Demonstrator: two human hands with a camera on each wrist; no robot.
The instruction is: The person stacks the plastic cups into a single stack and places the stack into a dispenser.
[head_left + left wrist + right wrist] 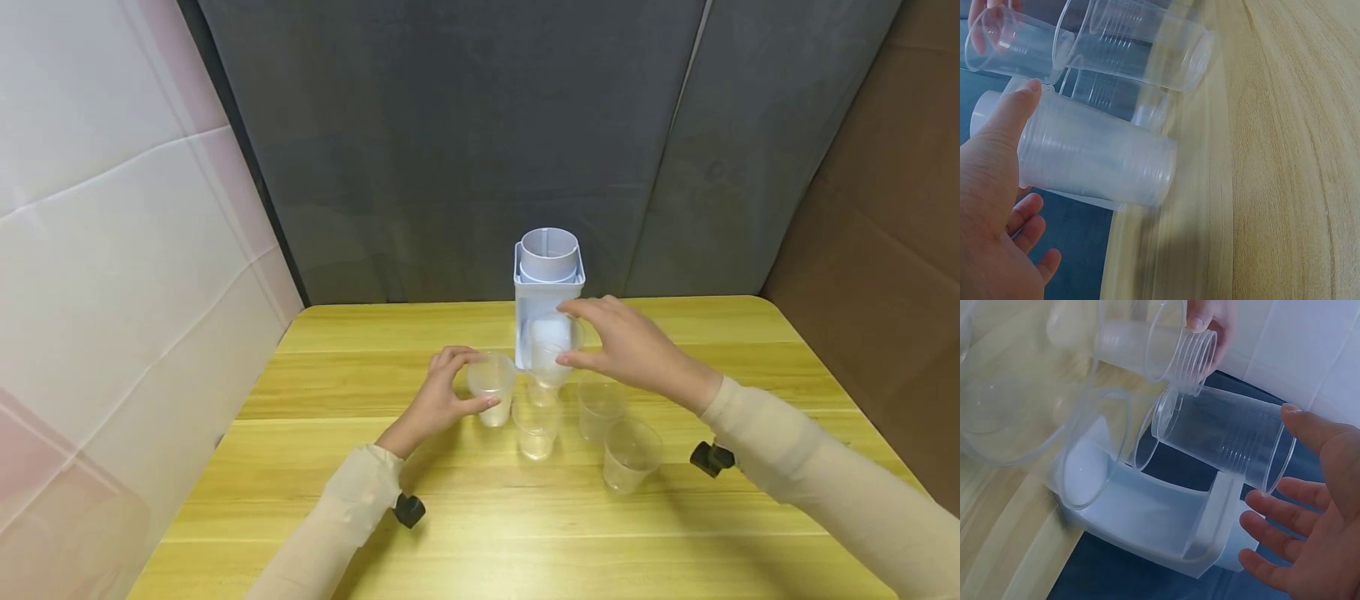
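Note:
My left hand (444,392) holds a stack of nested clear plastic cups (1097,150) near the rims, its thumb on the near side. The stack stands upright at the left of the other cups, several rims showing in the right wrist view. My right hand (626,346) pinches a single clear cup (1229,434) at its rim between thumb and fingers. That cup is raised above the table, its base close to the rims of the cups beneath. Separate clear cups stand upright below and nearer me: one in the middle (537,429), one to its right (600,408), another at front right (632,457).
Behind the cups stands a pale blue-white plastic holder (528,304) with a round tube (550,258) at its top. The wooden table (480,533) ends at a dark grey panel (465,167). A white sheet hangs left, a brown panel right.

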